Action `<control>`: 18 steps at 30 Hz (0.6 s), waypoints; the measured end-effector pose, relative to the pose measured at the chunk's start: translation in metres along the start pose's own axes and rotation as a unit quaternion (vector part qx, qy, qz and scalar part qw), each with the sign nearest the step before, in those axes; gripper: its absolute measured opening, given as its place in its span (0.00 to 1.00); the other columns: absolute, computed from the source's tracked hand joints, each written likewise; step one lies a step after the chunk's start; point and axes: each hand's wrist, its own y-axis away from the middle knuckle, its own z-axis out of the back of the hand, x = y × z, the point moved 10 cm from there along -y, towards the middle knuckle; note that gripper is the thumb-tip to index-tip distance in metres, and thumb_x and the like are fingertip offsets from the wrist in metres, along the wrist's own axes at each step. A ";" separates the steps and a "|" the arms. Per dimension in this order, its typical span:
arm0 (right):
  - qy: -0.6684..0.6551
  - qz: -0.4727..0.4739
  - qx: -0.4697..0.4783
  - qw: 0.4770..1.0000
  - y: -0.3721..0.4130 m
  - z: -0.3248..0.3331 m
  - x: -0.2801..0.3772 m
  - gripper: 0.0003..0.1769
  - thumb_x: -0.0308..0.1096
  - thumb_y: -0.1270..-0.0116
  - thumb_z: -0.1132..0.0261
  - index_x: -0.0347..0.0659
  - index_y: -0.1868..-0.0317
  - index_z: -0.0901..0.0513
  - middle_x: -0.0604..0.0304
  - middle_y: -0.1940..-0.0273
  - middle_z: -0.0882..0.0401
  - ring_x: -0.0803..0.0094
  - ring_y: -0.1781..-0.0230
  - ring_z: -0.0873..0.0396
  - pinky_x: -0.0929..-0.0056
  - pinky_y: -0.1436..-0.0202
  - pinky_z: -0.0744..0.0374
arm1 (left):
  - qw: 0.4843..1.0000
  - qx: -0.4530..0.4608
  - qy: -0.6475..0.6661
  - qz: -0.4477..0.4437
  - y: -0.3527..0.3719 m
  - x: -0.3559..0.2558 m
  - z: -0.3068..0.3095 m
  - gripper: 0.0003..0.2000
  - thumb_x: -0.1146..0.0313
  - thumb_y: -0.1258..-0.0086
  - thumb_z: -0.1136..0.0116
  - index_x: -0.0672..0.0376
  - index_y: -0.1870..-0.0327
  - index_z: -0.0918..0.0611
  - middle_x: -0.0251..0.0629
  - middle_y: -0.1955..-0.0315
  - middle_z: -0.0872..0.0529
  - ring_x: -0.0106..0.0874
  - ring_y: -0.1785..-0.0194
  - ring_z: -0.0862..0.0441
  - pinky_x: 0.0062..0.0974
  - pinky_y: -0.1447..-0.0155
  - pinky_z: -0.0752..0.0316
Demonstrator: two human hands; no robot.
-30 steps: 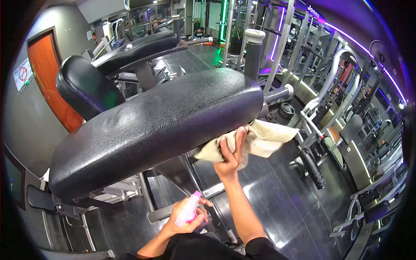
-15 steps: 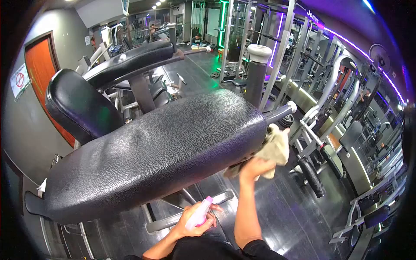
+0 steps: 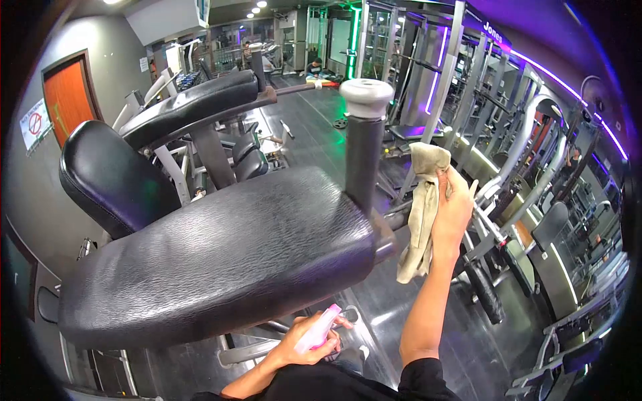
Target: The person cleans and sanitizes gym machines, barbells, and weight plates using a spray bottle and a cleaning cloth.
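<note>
My right hand is closed on a beige cloth, raised just right of the padded arm's end. The cloth hangs down below my fingers, apart from the pad. Low in front of my body, my left hand is wrapped around a pink and white bottle. Between me and the rest of the machine lies a long black padded armrest. At its right end stands a dark upright handle with a pale round cap.
Beyond the armrest are a black backrest and a second padded arm. More machines with grey frames line the right side. A person sits on the floor far back. An orange door is at the left.
My right hand has lifted the cloth from beside the pad's lower edge, up and to the right. The view has shifted slightly. My left hand still holds the bottle.
</note>
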 end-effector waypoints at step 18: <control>-0.300 0.194 0.343 0.869 -0.022 -0.056 0.018 0.04 0.25 0.32 0.43 0.33 0.62 0.27 0.43 0.66 0.26 0.40 0.64 0.27 0.54 0.63 0.28 | 0.918 -0.172 -0.348 -0.084 -0.125 0.064 -0.062 0.15 0.74 0.49 0.39 0.59 0.57 0.23 0.38 0.71 0.14 0.34 0.72 0.15 0.27 0.68 0.21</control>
